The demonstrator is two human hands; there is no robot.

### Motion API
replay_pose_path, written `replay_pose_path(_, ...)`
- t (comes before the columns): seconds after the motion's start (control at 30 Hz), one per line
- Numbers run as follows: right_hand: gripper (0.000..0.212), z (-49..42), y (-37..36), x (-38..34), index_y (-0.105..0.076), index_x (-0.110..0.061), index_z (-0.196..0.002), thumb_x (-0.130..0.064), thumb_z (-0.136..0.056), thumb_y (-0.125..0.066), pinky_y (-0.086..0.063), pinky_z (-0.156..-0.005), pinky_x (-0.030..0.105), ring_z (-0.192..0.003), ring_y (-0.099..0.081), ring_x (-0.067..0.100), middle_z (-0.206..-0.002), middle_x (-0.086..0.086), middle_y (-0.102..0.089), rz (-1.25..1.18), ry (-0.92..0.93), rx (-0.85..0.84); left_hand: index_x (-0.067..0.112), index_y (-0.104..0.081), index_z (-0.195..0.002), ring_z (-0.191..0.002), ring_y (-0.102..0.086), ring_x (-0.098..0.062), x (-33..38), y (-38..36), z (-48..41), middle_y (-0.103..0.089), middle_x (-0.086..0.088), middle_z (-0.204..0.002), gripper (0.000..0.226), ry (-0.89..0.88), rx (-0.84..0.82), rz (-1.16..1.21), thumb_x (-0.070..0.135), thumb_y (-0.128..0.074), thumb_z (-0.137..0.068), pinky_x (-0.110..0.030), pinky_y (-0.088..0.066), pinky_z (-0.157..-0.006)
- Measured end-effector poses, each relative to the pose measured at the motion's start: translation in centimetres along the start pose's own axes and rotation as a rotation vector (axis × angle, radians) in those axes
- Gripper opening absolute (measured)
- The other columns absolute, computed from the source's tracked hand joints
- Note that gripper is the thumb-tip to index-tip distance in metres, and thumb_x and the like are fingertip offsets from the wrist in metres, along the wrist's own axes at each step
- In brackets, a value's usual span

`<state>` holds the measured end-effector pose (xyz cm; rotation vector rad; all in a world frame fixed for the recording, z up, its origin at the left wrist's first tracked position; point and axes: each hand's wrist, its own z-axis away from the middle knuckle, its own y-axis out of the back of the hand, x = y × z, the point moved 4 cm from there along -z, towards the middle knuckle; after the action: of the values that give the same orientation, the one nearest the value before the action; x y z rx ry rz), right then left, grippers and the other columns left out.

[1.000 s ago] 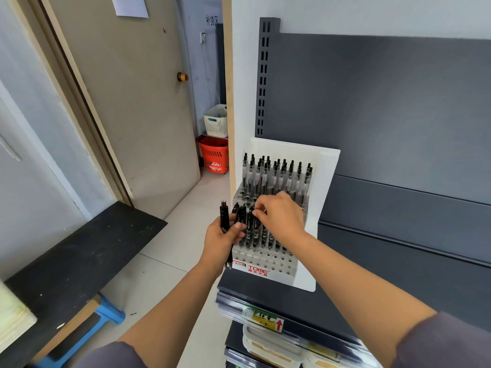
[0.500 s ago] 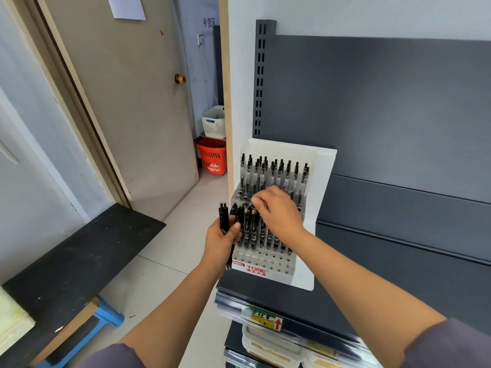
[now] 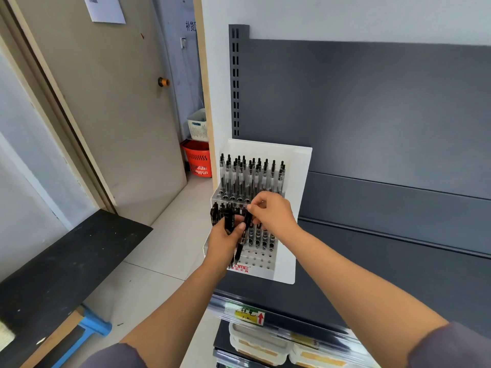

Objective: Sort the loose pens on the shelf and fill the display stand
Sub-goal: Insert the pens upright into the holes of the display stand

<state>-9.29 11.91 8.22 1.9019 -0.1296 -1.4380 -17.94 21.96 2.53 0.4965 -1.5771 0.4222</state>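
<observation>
Room: dark grey shelf (image 3: 372, 274), matching back panel (image 3: 372, 115), slotted upright (image 3: 235, 81) at its left end. Left of that was a tiled floor (image 3: 164, 248) and a beige door (image 3: 119, 115). A red basket (image 3: 198, 162) sat in the gap beyond, with a white basket (image 3: 198, 124) just behind it. A low black surface (image 3: 66, 266) ran along the left wall, with a blue stool leg (image 3: 93, 328) under it. Yellow price label (image 3: 249, 316) on the shelf edge, lidded trays (image 3: 260, 343) one level down.

Hands: both arms reached forward and met in front of the display stand (image 3: 297, 208). The left hand (image 3: 225, 240) was wrapped round a bundle of black pens (image 3: 229, 221), roughly upright, tips poking out below the fist. The right hand (image 3: 273, 213) was touching it from the right. Its thumb and forefinger pinched the top of a single pen (image 3: 248, 219) at the bundle's edge, other fingers curled.

Stand: white, on the shelf's left end, near the back panel. The back rows held upright clear-barrelled pens (image 3: 249, 176) with black tops. The middle rows were mostly hidden by the hands, with a few pens showing under the right one. The front rows showed open holes, red lettering on the lip below.
</observation>
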Motion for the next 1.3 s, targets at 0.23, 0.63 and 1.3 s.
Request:
replay_pose_path(0.23, 0.008, 0.0, 2.1, -1.3, -0.058, -0.032, -0.083, -0.035, -0.09, -0.058, -0.052, -0.071, 0.032, -0.079, -0.061, 0.01, -0.075, -0.019, -0.06, 0.152, 0.14, 0.139, 0.014, -0.057, -0.092, -0.054, -0.043, -0.015, 0.9, 1.0, -0.2, -0.05, -0.004, -0.065, 0.011, -0.007, 0.05, 0.016, 0.01, -0.048, -0.096, -0.015, -0.04, -0.043)
replay_pose_path(0.63, 0.019, -0.7, -1.3, -0.3, -0.067, -0.029, -0.099, -0.04, -0.092, -0.054, -0.038, -0.085, 0.034, -0.11, -0.047, 0.021, -0.107, -0.008, -0.064, 0.46, 0.227, 0.121, 0.018, -0.056, -0.097, -0.057, -0.043, -0.01, -0.2, 2.7, 0.3, -0.048, 0.001, -0.067, 0.014, 0.029, 0.03, 0.004, 0.025, -0.044, -0.098, -0.019, -0.038, -0.052)
replay_pose_path(1.3, 0.015, -1.2, -2.6, 1.1, -0.064, -0.03, -0.101, -0.038, -0.091, -0.056, -0.028, -0.098, 0.037, -0.12, -0.036, 0.018, -0.12, -0.01, -0.05, 0.555, 0.264, 0.041, 0.015, -0.054, -0.113, -0.096, -0.061, -0.013, -1.7, 2.4, -0.7, -0.064, -0.001, -0.104, 0.019, 0.05, 0.009, 0.019, 0.014, -0.053, -0.094, -0.026, -0.048, -0.084)
